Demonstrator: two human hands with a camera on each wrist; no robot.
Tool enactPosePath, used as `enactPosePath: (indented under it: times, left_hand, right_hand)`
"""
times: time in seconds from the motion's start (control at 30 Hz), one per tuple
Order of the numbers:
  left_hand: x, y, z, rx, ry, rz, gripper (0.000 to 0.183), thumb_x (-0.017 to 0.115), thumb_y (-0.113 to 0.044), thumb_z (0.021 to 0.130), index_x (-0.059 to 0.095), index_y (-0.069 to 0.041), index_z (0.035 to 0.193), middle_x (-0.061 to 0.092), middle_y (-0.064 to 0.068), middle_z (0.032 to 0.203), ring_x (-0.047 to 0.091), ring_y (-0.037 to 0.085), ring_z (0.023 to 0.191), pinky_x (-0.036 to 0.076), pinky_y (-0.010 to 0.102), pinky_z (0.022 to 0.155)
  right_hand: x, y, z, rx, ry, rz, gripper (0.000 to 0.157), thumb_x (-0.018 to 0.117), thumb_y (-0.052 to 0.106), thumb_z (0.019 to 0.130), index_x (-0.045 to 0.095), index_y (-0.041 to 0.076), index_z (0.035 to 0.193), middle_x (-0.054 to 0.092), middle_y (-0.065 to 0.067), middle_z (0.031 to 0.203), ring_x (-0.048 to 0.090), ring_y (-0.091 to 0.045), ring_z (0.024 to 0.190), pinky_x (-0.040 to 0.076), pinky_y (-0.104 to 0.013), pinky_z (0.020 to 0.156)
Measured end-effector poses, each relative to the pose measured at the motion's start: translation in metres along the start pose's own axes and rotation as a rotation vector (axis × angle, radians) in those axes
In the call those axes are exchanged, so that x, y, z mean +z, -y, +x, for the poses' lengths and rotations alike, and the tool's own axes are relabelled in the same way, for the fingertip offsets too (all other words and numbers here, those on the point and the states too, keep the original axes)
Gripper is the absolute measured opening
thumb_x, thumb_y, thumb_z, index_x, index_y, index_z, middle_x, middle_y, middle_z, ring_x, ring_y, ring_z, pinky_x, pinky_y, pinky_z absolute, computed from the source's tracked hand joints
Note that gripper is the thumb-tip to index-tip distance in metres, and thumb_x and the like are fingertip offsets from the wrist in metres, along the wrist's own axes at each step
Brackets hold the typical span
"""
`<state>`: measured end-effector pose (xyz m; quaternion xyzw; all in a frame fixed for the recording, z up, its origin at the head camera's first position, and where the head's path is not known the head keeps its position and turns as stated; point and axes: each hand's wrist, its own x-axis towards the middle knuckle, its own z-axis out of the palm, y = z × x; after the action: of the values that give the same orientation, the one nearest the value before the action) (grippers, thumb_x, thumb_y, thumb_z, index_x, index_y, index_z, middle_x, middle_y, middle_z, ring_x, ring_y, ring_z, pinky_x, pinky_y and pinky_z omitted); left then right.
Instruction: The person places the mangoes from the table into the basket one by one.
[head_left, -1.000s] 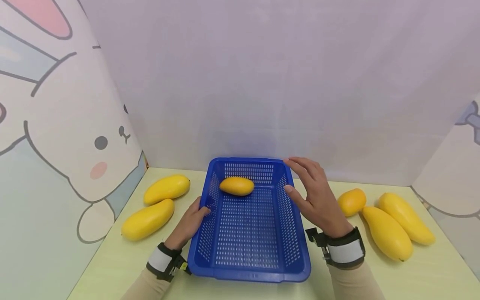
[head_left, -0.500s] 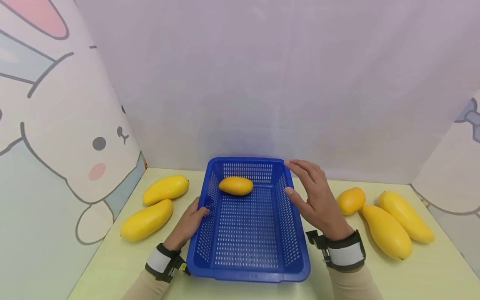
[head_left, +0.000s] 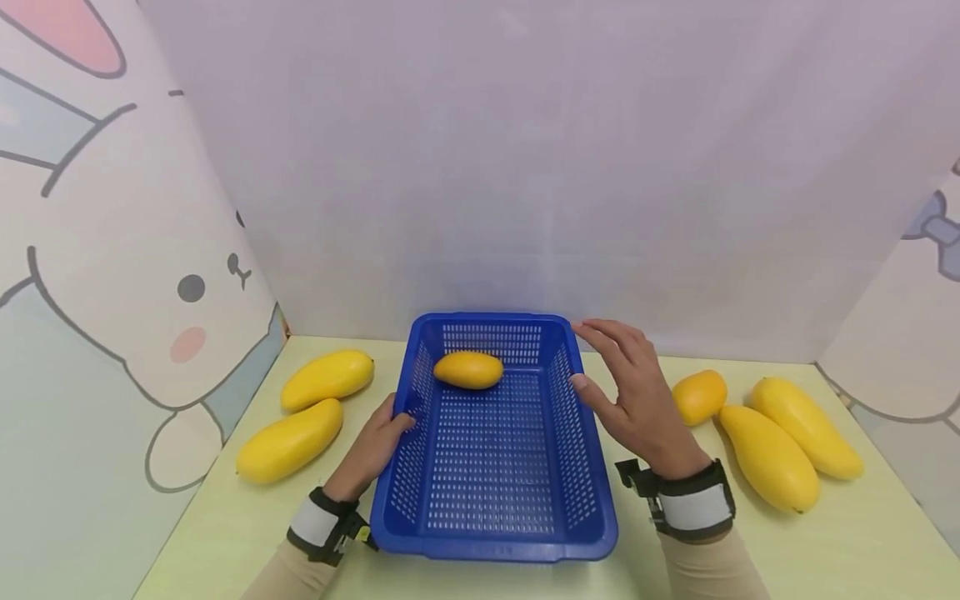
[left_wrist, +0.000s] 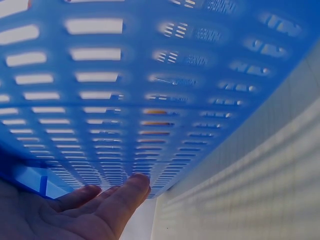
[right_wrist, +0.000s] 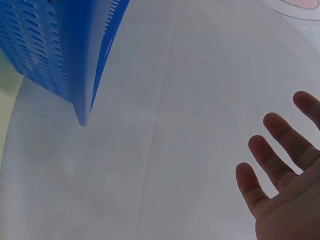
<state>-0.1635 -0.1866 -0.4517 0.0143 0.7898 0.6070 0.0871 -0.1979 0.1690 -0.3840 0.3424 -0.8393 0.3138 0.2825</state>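
A blue perforated plastic basket (head_left: 491,550) stands in the middle of the table, with one yellow-orange mango (head_left: 468,370) lying near its far left corner. My left hand (head_left: 375,442) grips the basket's left rim, its thumb over the edge. In the left wrist view, fingers (left_wrist: 122,202) of that hand lie along the outside of the slotted wall. Beside the right rim hovers my right hand (head_left: 637,400), fingers spread and holding nothing. The right wrist view shows its fingers (right_wrist: 272,155) apart from the basket (right_wrist: 80,60).
Two yellow mangoes (head_left: 290,442) lie left of the basket. On the right are a smaller orange-yellow mango (head_left: 700,397) and two long yellow ones (head_left: 772,458). A pale curtain-like wall (head_left: 480,167) rises behind the table (head_left: 195,550); a cartoon-printed panel (head_left: 112,333) borders the left.
The view has shifted slightly, so things on the table sit a little further left. Both hands keep nearly the same pose, and the basket and mangoes stay in place.
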Motion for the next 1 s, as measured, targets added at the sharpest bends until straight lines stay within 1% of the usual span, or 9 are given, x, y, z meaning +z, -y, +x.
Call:
enactPosePath:
  times: [0.2,0.33,0.47,0.63,0.73,0.9,1.0]
  left_hand:
    - [-0.002,0.001,0.002,0.030,0.010,-0.039,0.054,0.040,-0.007,0.101,0.031,0.000,0.153,0.051,0.027,0.136,0.062,0.035,0.099,0.056,0.045,0.081]
    - [-0.002,0.002,0.002,0.022,0.012,-0.029,0.053,0.040,-0.008,0.101,0.030,0.000,0.153,0.051,0.027,0.136,0.061,0.033,0.099,0.055,0.044,0.082]
    - [-0.001,0.002,0.002,0.018,0.007,-0.027,0.053,0.039,-0.007,0.101,0.031,0.001,0.152,0.051,0.027,0.136,0.061,0.034,0.099,0.055,0.045,0.082]
    - [0.001,0.002,0.002,0.027,-0.005,-0.004,0.053,0.039,-0.007,0.100,0.030,0.004,0.151,0.050,0.028,0.137,0.060,0.034,0.103,0.054,0.047,0.086]
    - [0.001,0.002,0.002,0.026,-0.008,0.004,0.054,0.039,-0.007,0.100,0.030,0.004,0.152,0.049,0.028,0.138,0.059,0.034,0.105,0.053,0.047,0.088]
    - [0.001,0.002,0.002,0.017,-0.008,0.016,0.054,0.039,-0.008,0.100,0.029,0.002,0.153,0.048,0.027,0.141,0.057,0.035,0.108,0.051,0.050,0.091]
    - [0.001,0.002,0.002,0.008,-0.004,0.022,0.055,0.039,-0.009,0.101,0.029,0.001,0.153,0.048,0.026,0.142,0.056,0.035,0.110,0.050,0.050,0.094]
  right_hand:
    - [-0.005,-0.004,-0.003,0.018,-0.006,-0.026,0.061,0.046,0.053,0.103,0.052,0.012,0.147,0.051,-0.013,0.145,0.041,-0.036,0.134,0.033,-0.059,0.106]
    - [-0.009,-0.007,-0.006,0.036,-0.003,-0.041,0.059,0.050,0.050,0.102,0.052,0.012,0.147,0.051,-0.013,0.145,0.042,-0.036,0.134,0.034,-0.059,0.106]
    - [-0.012,-0.011,-0.009,0.041,-0.006,-0.069,0.060,0.049,0.051,0.102,0.053,0.012,0.146,0.052,-0.014,0.143,0.043,-0.036,0.132,0.034,-0.059,0.105]
    - [-0.015,-0.016,-0.011,0.036,-0.029,-0.100,0.060,0.048,0.052,0.102,0.054,0.011,0.145,0.054,-0.016,0.141,0.044,-0.039,0.130,0.034,-0.060,0.102]
    - [-0.017,-0.019,-0.014,0.050,-0.032,-0.113,0.060,0.050,0.051,0.101,0.054,0.011,0.145,0.054,-0.017,0.140,0.044,-0.039,0.130,0.034,-0.060,0.103]
    - [-0.022,-0.025,-0.020,0.076,-0.029,-0.136,0.057,0.058,0.042,0.097,0.055,0.011,0.145,0.055,-0.018,0.139,0.044,-0.041,0.130,0.034,-0.061,0.102]
    - [-0.026,-0.030,-0.025,0.084,-0.039,-0.157,0.057,0.060,0.038,0.095,0.055,0.010,0.144,0.056,-0.020,0.138,0.045,-0.042,0.128,0.034,-0.061,0.100]
